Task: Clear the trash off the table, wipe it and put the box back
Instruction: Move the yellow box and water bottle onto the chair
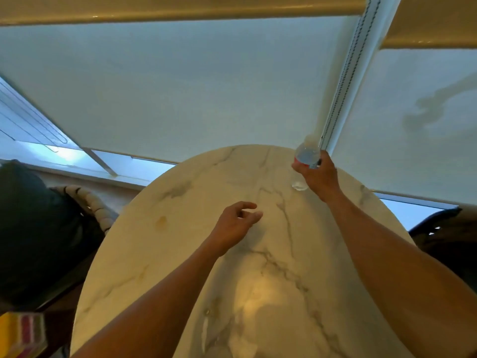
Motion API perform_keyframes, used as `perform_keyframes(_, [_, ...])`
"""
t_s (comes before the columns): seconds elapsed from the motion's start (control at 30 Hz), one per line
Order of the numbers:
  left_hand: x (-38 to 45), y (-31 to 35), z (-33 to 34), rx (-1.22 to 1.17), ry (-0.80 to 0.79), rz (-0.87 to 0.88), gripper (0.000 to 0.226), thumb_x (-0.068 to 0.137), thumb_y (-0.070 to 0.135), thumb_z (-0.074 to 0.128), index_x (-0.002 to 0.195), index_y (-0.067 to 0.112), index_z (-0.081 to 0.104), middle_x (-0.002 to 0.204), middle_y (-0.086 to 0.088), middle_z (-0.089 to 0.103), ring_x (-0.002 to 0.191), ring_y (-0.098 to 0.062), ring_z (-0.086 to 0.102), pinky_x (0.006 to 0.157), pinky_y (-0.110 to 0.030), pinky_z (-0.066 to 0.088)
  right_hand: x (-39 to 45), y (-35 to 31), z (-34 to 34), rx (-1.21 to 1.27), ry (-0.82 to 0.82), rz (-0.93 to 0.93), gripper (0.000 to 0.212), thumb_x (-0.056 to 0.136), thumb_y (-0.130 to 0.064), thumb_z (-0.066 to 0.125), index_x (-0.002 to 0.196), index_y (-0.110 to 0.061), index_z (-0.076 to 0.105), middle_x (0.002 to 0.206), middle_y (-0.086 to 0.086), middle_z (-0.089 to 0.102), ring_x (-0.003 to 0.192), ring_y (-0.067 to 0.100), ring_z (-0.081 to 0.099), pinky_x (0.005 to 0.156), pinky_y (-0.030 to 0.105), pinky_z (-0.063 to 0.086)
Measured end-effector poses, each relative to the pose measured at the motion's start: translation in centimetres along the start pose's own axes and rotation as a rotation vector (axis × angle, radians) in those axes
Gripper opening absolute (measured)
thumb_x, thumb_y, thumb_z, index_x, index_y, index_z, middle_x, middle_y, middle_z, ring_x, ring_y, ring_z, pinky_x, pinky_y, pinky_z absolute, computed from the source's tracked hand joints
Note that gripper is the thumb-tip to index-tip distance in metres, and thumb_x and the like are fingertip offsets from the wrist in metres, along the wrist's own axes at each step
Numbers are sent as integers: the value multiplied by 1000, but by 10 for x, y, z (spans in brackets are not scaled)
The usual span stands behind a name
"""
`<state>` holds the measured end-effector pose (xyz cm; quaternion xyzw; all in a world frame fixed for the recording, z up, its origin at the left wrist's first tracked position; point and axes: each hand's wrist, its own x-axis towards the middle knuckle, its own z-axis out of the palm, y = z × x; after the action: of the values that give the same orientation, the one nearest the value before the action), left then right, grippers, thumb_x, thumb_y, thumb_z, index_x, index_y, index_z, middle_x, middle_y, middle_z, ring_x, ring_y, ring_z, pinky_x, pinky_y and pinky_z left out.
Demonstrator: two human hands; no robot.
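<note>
No text, brand, number or sign can be read anywhere. The bottle [307,156] gripped in the right hand [316,174] wears a red label band, but it is blurred and partly covered by the fingers, so no letters come through. The striped yellow-and-red object [22,334] low and well to the left of the left hand [236,224] shows colour bands only, nothing legible.

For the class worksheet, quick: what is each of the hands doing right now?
Left hand: open, fingers loosely curled above the table, holding nothing.
Right hand: closed around a clear plastic bottle.
</note>
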<state>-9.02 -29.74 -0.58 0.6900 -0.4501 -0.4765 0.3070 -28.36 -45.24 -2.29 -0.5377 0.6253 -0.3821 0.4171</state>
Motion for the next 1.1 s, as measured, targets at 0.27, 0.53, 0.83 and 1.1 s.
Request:
perform_keyframes(0.27, [-36,-23,-21,135,54,52,68,73,42,78,132,31,47,113,6,56,101,-11,56,90,-30,51,-103,-4,49,88,-243,82,57,61,-60,77,104,-27,63,97,-4,70,87,17,68,82,48,57])
perform_keyframes(0.53, [-148,-98,-60,-5,137,56,77,65,30,86,131,31,45,114,10,62,97,-6,62,85,-27,55,-264,-25,122,120,-462,144,42,73,-47,76,105,-25,60,95,-3,69,85,13,69,80,36,59])
perform_keyframes(0.83, [-322,-200,-139,-292,302,-88,64,69,14,82,123,26,51,109,2,67,93,-10,67,79,-25,56,-451,-54,205,-2,-740,150,45,81,-52,67,113,-21,60,99,2,70,84,13,69,78,32,58])
perform_keyframes(1.1, [-446,-282,-203,-464,431,-116,62,71,1,78,124,20,51,106,3,67,86,1,67,66,-14,51,-579,-62,282,-35,-939,141,47,78,-43,74,117,-22,58,104,3,69,89,14,70,78,34,59])
